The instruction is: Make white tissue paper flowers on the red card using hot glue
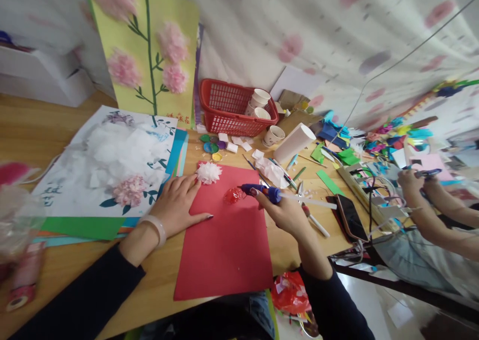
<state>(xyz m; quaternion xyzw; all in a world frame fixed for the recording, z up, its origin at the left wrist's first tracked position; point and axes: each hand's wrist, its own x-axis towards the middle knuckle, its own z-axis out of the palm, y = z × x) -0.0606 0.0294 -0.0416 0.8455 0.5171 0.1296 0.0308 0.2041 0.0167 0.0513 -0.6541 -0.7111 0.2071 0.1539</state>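
A red sheet of paper [232,250] lies on the wooden table in front of me. My left hand [177,205] rests flat with fingers spread on its left edge, close to a white ruffled paper flower [208,172]. My right hand [282,210] grips a blue hot glue gun [275,194], a clear glue stick poking out of its back. The gun's nozzle points left over a shiny round patch of glue [233,195] on the red sheet. Whether the nozzle touches the glue, I cannot tell.
Behind the sheet stand a red plastic basket [239,123] with paper cups and a paper roll [295,143]. Cotton and a painted flower picture [67,195] lie left. At right are scissors [300,192], a phone [352,217], a power strip [368,200] and another person's hands [411,182].
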